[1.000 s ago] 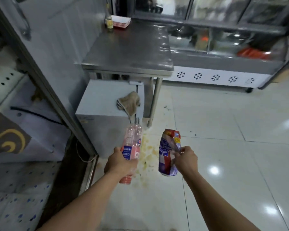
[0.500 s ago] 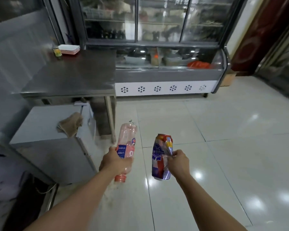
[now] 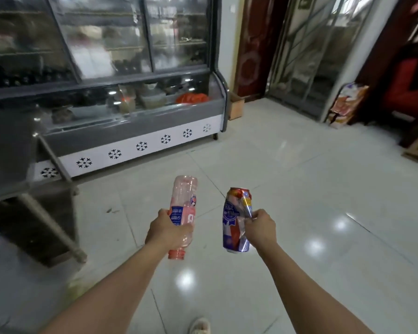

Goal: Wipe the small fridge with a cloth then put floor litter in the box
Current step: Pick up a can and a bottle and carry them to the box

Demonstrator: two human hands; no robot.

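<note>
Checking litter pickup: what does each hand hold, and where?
Left hand grips the pink bottle near its neck end; right hand pinches the crushed can mid-side.

Pink see-through bottle [image 3: 183,208] with a blue label, red-white-blue can [image 3: 235,220], white display case panel [image 3: 140,147] with black snowflakes, pale glossy floor tiles [image 3: 299,189].

left hand [image 3: 167,231] hides the middle of the pink plastic bottle [image 3: 183,203] | steel worktop [image 3: 7,150] cut by left edge | glass display fridge [image 3: 121,75] contents blurred | shoe [image 3: 199,326] cut by bottom edge
</note>
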